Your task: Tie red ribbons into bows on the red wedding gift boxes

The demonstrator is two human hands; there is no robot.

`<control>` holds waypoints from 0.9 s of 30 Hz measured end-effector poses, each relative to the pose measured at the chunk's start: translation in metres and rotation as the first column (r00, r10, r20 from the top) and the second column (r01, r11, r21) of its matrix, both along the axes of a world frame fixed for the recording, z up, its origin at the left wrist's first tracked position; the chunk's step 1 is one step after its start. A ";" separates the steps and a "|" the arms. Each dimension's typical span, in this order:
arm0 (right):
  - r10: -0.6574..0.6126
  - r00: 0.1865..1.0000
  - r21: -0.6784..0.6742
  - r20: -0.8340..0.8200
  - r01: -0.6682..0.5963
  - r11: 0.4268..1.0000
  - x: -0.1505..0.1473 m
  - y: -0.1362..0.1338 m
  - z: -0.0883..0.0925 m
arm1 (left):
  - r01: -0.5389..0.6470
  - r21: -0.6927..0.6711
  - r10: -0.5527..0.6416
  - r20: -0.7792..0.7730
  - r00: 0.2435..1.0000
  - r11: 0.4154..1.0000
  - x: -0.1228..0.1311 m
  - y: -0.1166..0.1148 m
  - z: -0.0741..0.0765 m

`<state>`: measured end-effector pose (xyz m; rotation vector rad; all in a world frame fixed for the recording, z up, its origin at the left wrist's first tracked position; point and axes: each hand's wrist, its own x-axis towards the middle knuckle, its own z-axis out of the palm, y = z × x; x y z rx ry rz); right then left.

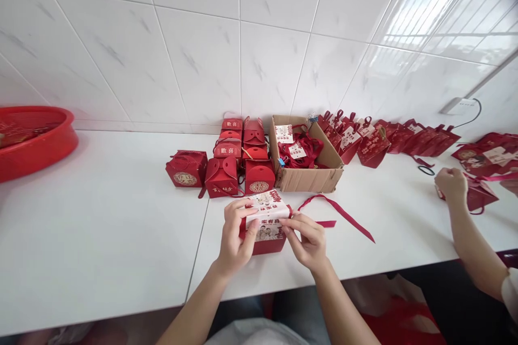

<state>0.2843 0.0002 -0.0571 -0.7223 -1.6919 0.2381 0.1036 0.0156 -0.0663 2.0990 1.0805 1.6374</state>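
A small red gift box (264, 245) rests on the white table (101, 237) right in front of me, with white printed cards (267, 210) on top. My left hand (236, 237) grips the box's left side, thumb and fingers closed on the card. My right hand (308, 240) pinches the card's right edge, where a dark red ribbon (340, 213) trails off to the right across the table.
Several finished red boxes (226, 164) stand behind, beside a cardboard box (307, 175) of ribbons and tags. Folded red boxes (388, 140) line the wall to the right. A red basin (32, 140) sits far left. Another person's hand (451, 183) holds a red box at right.
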 end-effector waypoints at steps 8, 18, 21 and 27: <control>-0.008 1.000 -0.035 0.012 0.009 0.999 0.008 0.000 -0.009 | 0.097 -0.163 -0.044 0.304 0.952 0.982 0.009 -0.004 -0.007; -0.058 0.995 -0.011 -0.075 0.057 0.998 -0.014 -0.012 0.011 | 0.148 -0.214 -0.099 0.224 0.970 0.966 0.002 -0.003 -0.001; -0.166 0.983 -0.085 -0.075 0.160 0.983 -0.025 -0.019 0.006 | 0.166 -0.208 -0.116 0.234 0.965 0.964 0.002 -0.004 -0.001; -0.231 0.969 -0.050 0.083 0.235 0.971 -0.032 -0.017 0.005 | 0.253 -0.190 -0.198 0.266 0.943 0.949 -0.001 -0.002 -0.005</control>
